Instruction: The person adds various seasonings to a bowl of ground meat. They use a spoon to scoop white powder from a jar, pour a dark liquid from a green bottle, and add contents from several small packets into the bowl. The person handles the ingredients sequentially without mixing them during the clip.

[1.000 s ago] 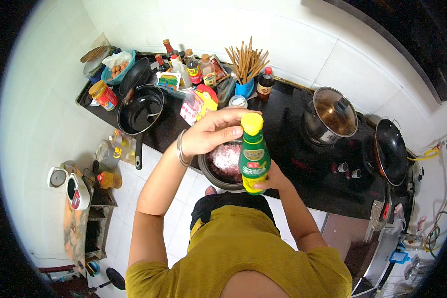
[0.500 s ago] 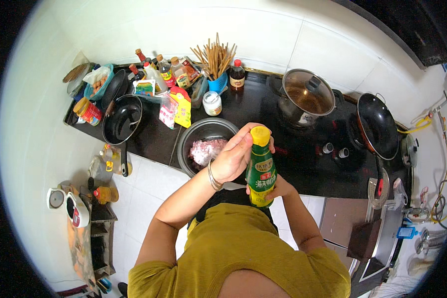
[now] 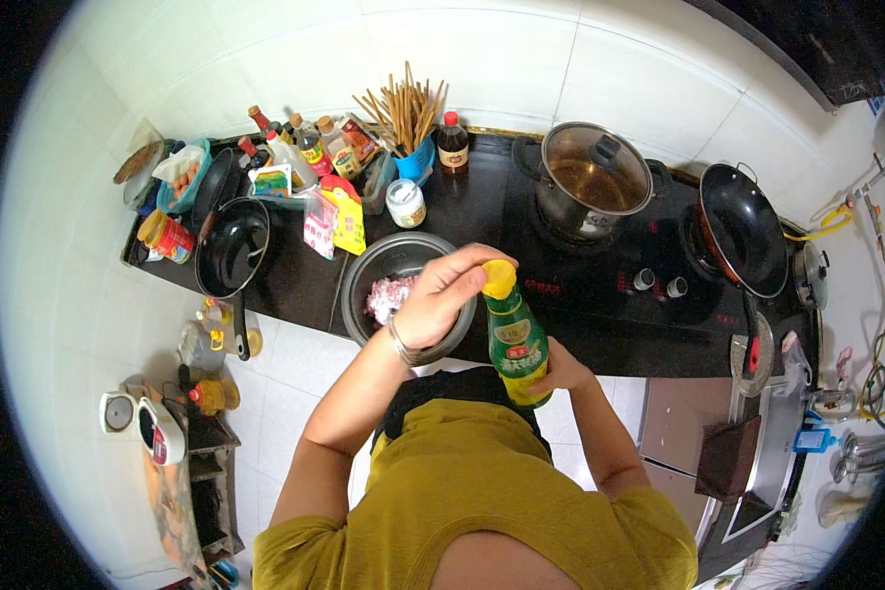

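Quick count off my remote feed: one green bottle (image 3: 514,341), one dark bowl (image 3: 395,254), one mound of meat (image 3: 388,297). One lidded pot (image 3: 593,187), one wok (image 3: 743,236), two stove knobs (image 3: 643,280). One white jar (image 3: 405,204), one yellow pouch (image 3: 348,218), one blue chopstick cup (image 3: 416,160). Back cluster of bottles (image 3: 312,151): I make at least five. Chopsticks (image 3: 407,108) and eggs (image 3: 184,181) overlap, can't count.

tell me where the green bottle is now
In the head view, the green bottle is right of centre, its yellow cap in the left hand, its lower part in the right hand, right of the dark bowl.
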`<action>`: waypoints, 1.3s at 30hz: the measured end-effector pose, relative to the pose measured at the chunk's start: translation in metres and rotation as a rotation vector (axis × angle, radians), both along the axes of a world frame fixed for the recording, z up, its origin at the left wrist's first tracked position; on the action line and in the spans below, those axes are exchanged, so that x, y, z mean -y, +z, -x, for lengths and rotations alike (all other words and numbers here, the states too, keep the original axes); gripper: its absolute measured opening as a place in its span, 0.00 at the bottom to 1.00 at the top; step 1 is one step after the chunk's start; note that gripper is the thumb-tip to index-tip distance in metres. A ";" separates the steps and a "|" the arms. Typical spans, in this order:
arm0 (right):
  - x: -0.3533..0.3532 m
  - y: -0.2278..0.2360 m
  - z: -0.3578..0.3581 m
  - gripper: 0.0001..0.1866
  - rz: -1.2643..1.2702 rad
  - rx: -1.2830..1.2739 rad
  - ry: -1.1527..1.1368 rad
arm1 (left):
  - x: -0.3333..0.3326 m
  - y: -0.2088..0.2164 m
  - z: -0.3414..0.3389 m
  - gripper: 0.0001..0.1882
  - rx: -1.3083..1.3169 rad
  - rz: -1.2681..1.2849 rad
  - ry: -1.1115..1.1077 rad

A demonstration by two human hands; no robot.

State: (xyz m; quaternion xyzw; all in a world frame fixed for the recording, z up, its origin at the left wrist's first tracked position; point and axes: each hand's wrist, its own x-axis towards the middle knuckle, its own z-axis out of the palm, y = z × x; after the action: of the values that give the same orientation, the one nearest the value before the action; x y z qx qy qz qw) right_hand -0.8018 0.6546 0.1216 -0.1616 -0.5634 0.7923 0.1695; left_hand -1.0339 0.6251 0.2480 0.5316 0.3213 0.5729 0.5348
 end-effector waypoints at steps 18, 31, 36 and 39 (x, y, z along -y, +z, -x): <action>0.026 0.008 0.036 0.37 -0.975 0.532 -0.944 | 0.001 0.003 -0.038 0.11 -0.745 -0.332 0.935; 0.017 0.016 0.019 0.33 -0.455 0.377 -0.638 | 0.008 -0.032 -0.010 0.33 0.103 0.199 0.219; 0.004 0.048 0.005 0.30 -0.083 0.461 -0.252 | 0.043 -0.069 -0.010 0.21 -0.481 0.103 0.623; 0.001 0.071 0.007 0.23 0.281 0.480 -0.144 | 0.052 -0.046 -0.004 0.26 -1.190 -0.390 0.509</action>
State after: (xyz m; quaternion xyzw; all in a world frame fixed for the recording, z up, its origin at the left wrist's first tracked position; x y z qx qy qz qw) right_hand -0.8089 0.6537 0.1930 -0.4062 -0.4593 0.7875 0.0631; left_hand -1.0297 0.5733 0.2018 0.7511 0.5669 0.3383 0.0094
